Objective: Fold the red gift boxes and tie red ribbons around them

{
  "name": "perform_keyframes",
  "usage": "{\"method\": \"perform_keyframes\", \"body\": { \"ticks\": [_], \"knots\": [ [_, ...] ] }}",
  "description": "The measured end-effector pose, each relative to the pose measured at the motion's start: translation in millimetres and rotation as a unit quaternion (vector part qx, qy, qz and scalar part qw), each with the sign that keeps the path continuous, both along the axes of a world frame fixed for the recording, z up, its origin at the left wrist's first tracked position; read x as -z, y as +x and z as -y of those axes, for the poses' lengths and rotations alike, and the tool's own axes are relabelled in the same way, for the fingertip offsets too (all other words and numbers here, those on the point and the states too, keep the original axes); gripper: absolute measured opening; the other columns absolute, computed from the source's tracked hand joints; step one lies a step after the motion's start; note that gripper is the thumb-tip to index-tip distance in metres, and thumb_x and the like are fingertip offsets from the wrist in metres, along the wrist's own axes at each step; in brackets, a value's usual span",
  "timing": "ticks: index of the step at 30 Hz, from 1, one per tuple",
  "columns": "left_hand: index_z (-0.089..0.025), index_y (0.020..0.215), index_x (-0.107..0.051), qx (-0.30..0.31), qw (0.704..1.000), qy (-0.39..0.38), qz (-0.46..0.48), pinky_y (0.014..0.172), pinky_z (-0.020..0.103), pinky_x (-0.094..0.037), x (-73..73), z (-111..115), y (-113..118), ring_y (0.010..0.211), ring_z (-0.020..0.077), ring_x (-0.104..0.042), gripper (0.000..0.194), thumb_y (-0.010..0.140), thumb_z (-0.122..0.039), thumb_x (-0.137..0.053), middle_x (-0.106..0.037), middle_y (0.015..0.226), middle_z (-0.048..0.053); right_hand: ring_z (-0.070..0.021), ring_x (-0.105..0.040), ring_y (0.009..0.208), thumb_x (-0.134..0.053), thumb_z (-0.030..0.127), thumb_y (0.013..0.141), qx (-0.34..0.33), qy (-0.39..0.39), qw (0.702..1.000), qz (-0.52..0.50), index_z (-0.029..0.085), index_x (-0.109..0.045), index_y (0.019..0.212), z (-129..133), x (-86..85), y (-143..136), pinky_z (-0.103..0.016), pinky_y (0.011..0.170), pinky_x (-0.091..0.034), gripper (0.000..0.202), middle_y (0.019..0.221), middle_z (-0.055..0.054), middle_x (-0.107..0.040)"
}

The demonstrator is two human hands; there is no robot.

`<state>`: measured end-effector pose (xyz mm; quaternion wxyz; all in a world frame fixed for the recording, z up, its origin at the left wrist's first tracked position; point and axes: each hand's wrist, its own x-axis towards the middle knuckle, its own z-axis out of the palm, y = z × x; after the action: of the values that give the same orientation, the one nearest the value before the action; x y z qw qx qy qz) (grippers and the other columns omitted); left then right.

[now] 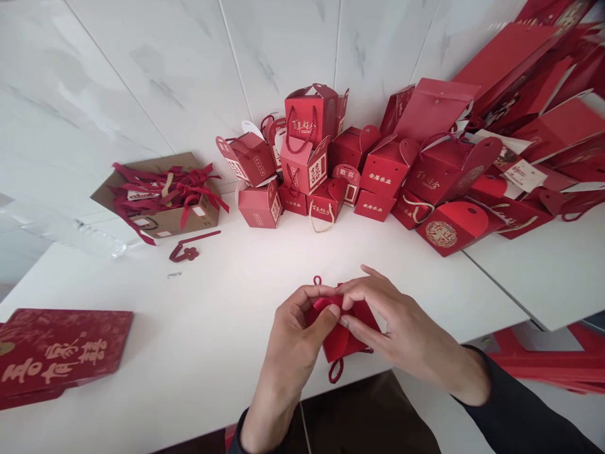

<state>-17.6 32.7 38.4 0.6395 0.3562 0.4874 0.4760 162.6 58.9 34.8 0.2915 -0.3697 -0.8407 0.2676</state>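
A small red box (341, 343) with dark red cord loops sits near the front edge of the white table, under both hands. My left hand (300, 328) pinches a bright red piece, which looks like ribbon, at the top of the box, thumb pressed on it. On the right side, my right hand (385, 315) has its thumb and index finger closed at the same spot, its little finger raised. What sits between the right fingertips is too small to make out. One cord loop shows beyond the fingers and another hangs at the near side.
Many red gift boxes (373, 176) are piled along the tiled wall, reaching far right. A cardboard box (189, 221) of red ribbons stands back left, with a dark red flower-shaped ribbon (190, 253) before it. Red printed bags (70, 347) lie at left on the white table (198, 353).
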Motion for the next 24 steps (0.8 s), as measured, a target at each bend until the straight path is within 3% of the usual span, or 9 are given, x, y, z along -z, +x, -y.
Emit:
{"method": "perform_keyframes", "body": {
  "ticks": [6, 10, 12, 15, 17, 21, 24],
  "knots": [
    [-0.021, 0.104, -0.07, 0.004, 0.997, 0.039, -0.065, 0.076, 0.021, -0.055, 1.0, 2.4, 2.5, 0.086, 0.0119, -0.069, 0.019, 0.086, -0.02, -0.068, -0.076, 0.1, 0.002, -0.0168, -0.068, 0.108, -0.057, 0.017, 0.099, -0.003, -0.042, 0.999, 0.0, 0.028, -0.052, 0.112, -4.3, -6.2, 2.6, -0.053, 0.123, -0.033, 0.018, 0.111, 0.002, -0.07],
    [-0.024, 0.104, -0.072, -0.017, 0.989, 0.062, -0.133, 0.073, 0.02, -0.054, 1.8, 3.9, 5.8, 0.081, 0.011, -0.067, 0.023, 0.084, -0.015, -0.064, -0.076, 0.095, 0.0, -0.0177, -0.068, 0.102, -0.055, 0.02, 0.101, 0.004, -0.094, 0.996, -0.006, 0.027, -0.06, 0.106, -7.2, -10.6, 4.4, -0.037, 0.095, -0.056, 0.01, 0.106, 0.0, -0.069],
    [-0.024, 0.103, -0.072, -0.027, 0.984, 0.072, -0.163, 0.072, 0.021, -0.054, 3.2, 3.7, 7.4, 0.08, 0.0114, -0.067, 0.023, 0.084, -0.016, -0.063, -0.076, 0.094, 0.0, -0.0171, -0.067, 0.096, -0.054, 0.018, 0.101, 0.027, -0.065, 0.997, -0.018, 0.026, -0.059, 0.099, -7.4, -8.9, 5.5, -0.035, 0.091, -0.056, 0.01, 0.098, 0.0, -0.067],
    [-0.025, 0.103, -0.072, -0.04, 0.974, 0.083, -0.205, 0.071, 0.024, -0.054, 5.7, 3.7, 9.6, 0.077, 0.0125, -0.066, 0.022, 0.085, -0.018, -0.062, -0.076, 0.093, 0.0, -0.0164, -0.063, 0.091, -0.051, 0.014, 0.102, 0.039, 0.027, 0.999, -0.025, 0.024, -0.056, 0.096, -5.9, -4.4, 8.4, -0.044, 0.109, -0.043, 0.013, 0.09, 0.002, -0.065],
    [-0.026, 0.103, -0.072, -0.053, 0.965, 0.097, -0.239, 0.07, 0.025, -0.054, 7.2, 4.5, 10.9, 0.077, 0.0131, -0.066, 0.023, 0.085, -0.017, -0.06, -0.076, 0.093, 0.0, -0.0165, -0.061, 0.092, -0.051, 0.012, 0.1, 0.028, 0.035, 0.999, -0.019, 0.025, -0.057, 0.097, -4.2, -3.7, 10.4, -0.044, 0.11, -0.042, 0.014, 0.09, 0.002, -0.064],
    [-0.028, 0.1, -0.072, -0.06, 0.934, 0.155, -0.316, 0.068, 0.022, -0.053, 10.5, 7.1, 13.1, 0.076, 0.0115, -0.065, 0.028, 0.085, -0.01, -0.057, -0.074, 0.09, -0.003, -0.0173, -0.064, 0.1, -0.054, 0.025, 0.102, 0.026, -0.126, 0.991, -0.029, 0.027, -0.062, 0.104, -3.7, -11.0, 9.8, -0.029, 0.079, -0.053, 0.008, 0.105, 0.0, -0.067],
    [-0.029, 0.099, -0.07, -0.076, 0.907, 0.212, -0.355, 0.066, 0.02, -0.052, 15.5, 8.5, 14.8, 0.074, 0.0095, -0.063, 0.03, 0.086, -0.006, -0.055, -0.072, 0.089, -0.005, -0.0163, -0.065, 0.099, -0.045, 0.036, 0.108, 0.034, -0.203, 0.977, -0.052, 0.026, -0.064, 0.105, -6.8, -16.5, 5.8, -0.025, 0.071, -0.052, 0.021, 0.109, -0.001, -0.068]
  ]
}}
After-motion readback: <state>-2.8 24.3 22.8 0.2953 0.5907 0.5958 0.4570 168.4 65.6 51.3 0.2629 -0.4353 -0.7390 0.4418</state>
